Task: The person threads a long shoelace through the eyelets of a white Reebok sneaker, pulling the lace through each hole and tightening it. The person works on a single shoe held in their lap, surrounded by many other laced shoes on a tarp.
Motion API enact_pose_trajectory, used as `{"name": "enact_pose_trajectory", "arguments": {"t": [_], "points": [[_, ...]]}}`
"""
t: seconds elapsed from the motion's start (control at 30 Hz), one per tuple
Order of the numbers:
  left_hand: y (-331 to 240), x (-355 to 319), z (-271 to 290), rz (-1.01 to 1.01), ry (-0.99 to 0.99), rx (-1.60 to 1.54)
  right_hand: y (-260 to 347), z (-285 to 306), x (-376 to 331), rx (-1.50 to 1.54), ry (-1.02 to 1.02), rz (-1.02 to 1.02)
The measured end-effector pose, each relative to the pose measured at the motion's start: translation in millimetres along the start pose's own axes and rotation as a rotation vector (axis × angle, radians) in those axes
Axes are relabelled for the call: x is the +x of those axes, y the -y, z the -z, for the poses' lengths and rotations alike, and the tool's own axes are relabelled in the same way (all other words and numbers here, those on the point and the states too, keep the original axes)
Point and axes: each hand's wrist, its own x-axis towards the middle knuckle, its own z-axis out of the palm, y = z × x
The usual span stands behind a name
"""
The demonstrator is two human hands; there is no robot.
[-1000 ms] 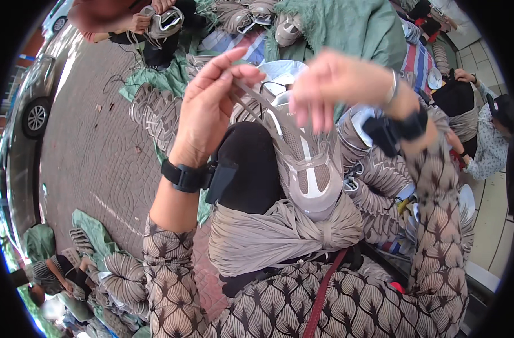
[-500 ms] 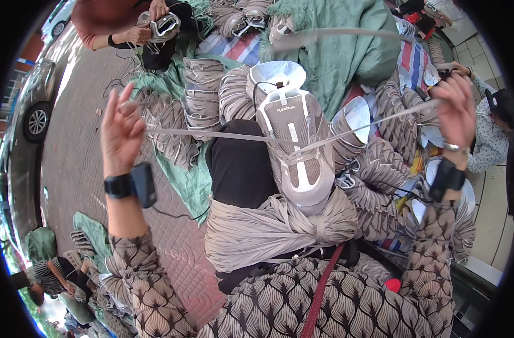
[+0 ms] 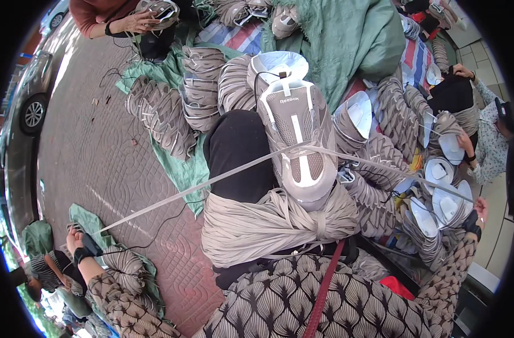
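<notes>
A grey-brown shoe upper (image 3: 291,119) with white trim rests toe toward me over my lap, and a black cord loops by its heel. A flat grey shoelace (image 3: 212,180) runs through its front part, with both halves pulled taut to the sides. Far out at the lower left, my left hand (image 3: 75,239) is closed on one half. My right hand (image 3: 481,209) grips the other half at the far right. Across my thighs lies a thick tied bundle of grey shoelaces (image 3: 257,231), just below the toe. Both hands look small, and their fingertips are partly hidden.
Stacks of shoe uppers (image 3: 203,84) stand ahead, with more uppers (image 3: 392,118) piled right. A green sack (image 3: 347,45) lies beyond. Co-workers handle uppers at upper left (image 3: 138,22) and right (image 3: 465,141). A parked car (image 3: 29,112) stands left of the brick paving (image 3: 99,163).
My hands have swung outward and down from raised positions on either side. The shoelace halves have lengthened and now slant down from the shoe upper. The co-worker at right has come further into view.
</notes>
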Motion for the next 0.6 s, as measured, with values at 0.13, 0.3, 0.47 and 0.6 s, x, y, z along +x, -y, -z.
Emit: {"name": "enact_pose_trajectory", "arguments": {"t": [0.13,0.3,0.47,0.6], "points": [[89.5,0.8,-193.7,-0.045,0.067,0.198,-51.5,-87.2,-63.1,-0.009,-0.061,0.039],[130.6,-187.1,-390.8,-0.306,0.667,0.535,-40.9,-455.2,-186.5,-0.208,0.608,0.170],[181.3,-291.0,-468.3,-0.690,1.093,0.663,-50.6,-561.6,-246.4,-0.266,1.080,0.166],[216.8,-301.9,-480.3,-0.881,1.137,0.788,-57.0,-580.5,-255.9,-0.440,1.071,0.414]]}}
